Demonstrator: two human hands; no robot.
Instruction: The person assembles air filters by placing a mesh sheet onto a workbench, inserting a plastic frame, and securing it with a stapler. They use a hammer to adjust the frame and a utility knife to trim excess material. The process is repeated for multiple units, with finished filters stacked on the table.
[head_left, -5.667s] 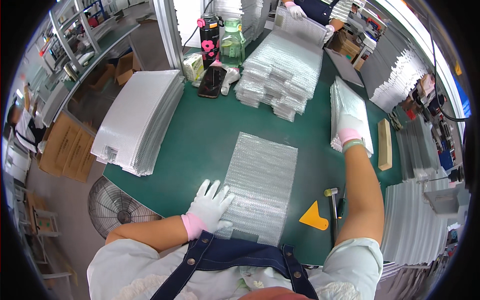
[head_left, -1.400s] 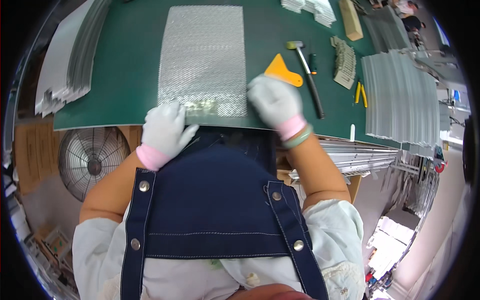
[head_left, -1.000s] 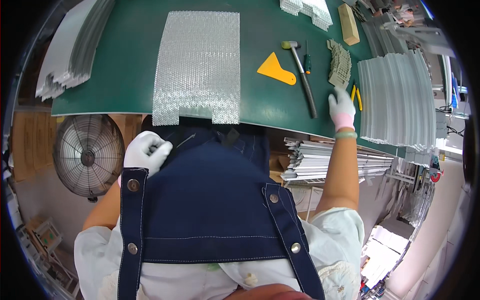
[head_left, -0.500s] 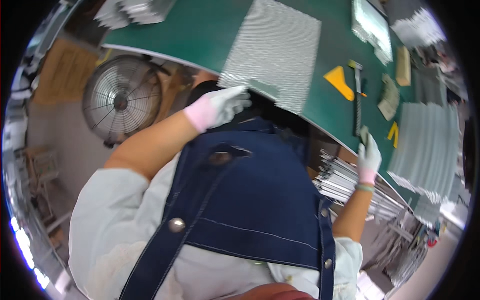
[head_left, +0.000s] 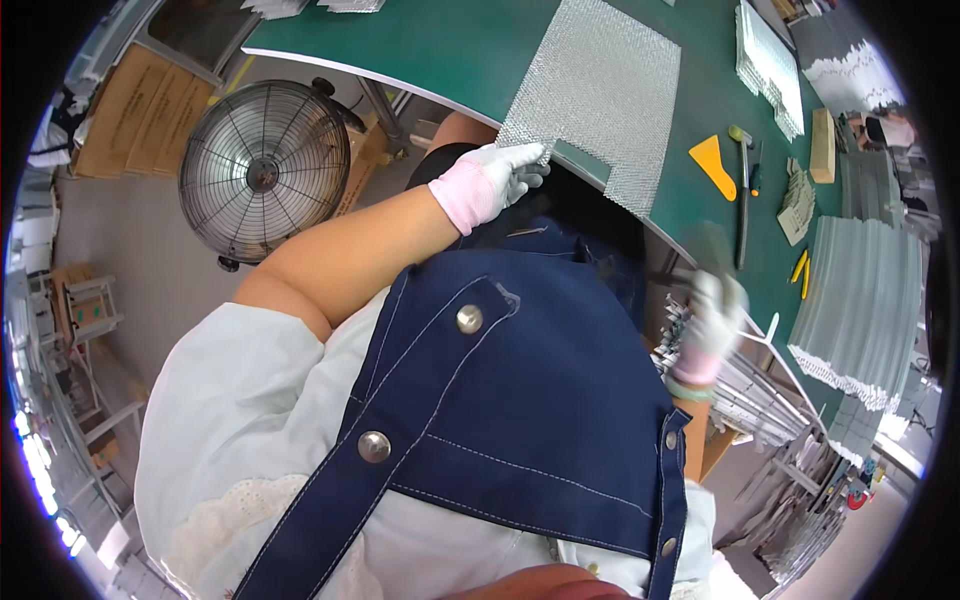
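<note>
A silver sheet of fine honeycomb-like texture (head_left: pixel 600 95) lies on the green table, with a notch in its near edge where the green top shows. My left hand (head_left: pixel 495 180), in a white and pink glove, is closed on the sheet's near left corner beside that notch. Its lower fingers are curled under. My right hand (head_left: pixel 712 315), gloved alike, is off the table's front edge and smeared by motion. A thin grey-green piece (head_left: pixel 712 248), also blurred, sticks up from its fingertips.
Right of the sheet lie a yellow scraper (head_left: pixel 712 168), a hammer (head_left: pixel 742 200), a small screwdriver (head_left: pixel 757 172), grey-green pieces (head_left: pixel 797 205), yellow-handled pliers (head_left: pixel 801 270) and a wooden block (head_left: pixel 822 145). Stacked panels (head_left: pixel 860 300) stand at the right. A floor fan (head_left: pixel 262 172) stands left of the table.
My left hand has come up to the sheet's corner and closed there. My right hand has drawn back from the tabletop toward me with the grey-green piece. The whole view has shifted.
</note>
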